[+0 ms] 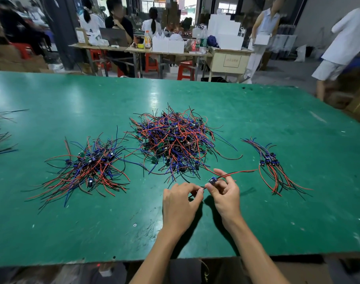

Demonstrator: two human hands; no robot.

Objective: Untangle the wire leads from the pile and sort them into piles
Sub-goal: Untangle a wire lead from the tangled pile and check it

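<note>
1. On the left of the green worktop (52,232) lies a loose sorted pile (89,169) of wire leads, red, blue and black, fanning out from small modules at its middle.
2. The tangled pile (175,144) sits at the centre, well apart from both sorted heaps. Its thin leads look light, limp and springy, so a tug on one would likely drag its neighbours.
3. The left hand (180,203) pinches a dark wire end between thumb and fingertips, just above the worktop.
4. The right hand (224,191) holds the wire lead (213,179) by its little blue module, the grip narrow and closed on it; red and black tails trail off rightward. The stiff module seems the best hold, since bare insulation may slip.
5. A neat bundle (272,162) lies at the right.
6. The beige cabinet (229,62) behind bears a label, too blurred to read.
</note>
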